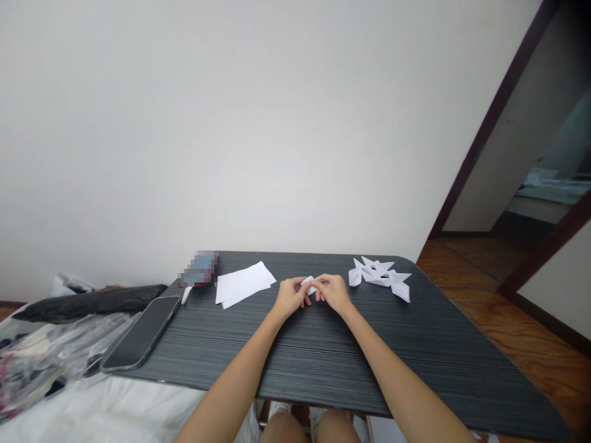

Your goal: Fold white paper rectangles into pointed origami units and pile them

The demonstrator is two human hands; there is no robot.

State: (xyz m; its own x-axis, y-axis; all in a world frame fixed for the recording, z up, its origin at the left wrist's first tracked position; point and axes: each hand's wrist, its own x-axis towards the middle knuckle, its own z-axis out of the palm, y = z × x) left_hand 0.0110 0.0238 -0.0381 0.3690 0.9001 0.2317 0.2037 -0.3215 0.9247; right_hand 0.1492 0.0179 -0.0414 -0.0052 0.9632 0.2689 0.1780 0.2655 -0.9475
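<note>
at the far left a dark phone (pixel 141 332) lies face up, overhanging the tabletop (pixel 323 363) edge, with a small blurred object (pixel 199 269) beyond it. just right of that, a few flat white sheets (pixel 243 283) lie stacked and unfolded, which reads as stock not yet worked.

the left hand (pixel 290 296) is curled, its fingertips pinched on the left end of a small paper piece (pixel 309 284) held just above the tabletop near its far middle. the right hand (pixel 333 293) is likewise closed, pinching the right end of the same piece; the fold being made is too small to tell.

further right, apart from the hands, a cluster of folded paper shapes (pixel 381 275) with pointed ends lies finished. so several pieces appear done, one is midway in the hands, and the flat sheets remain.
</note>
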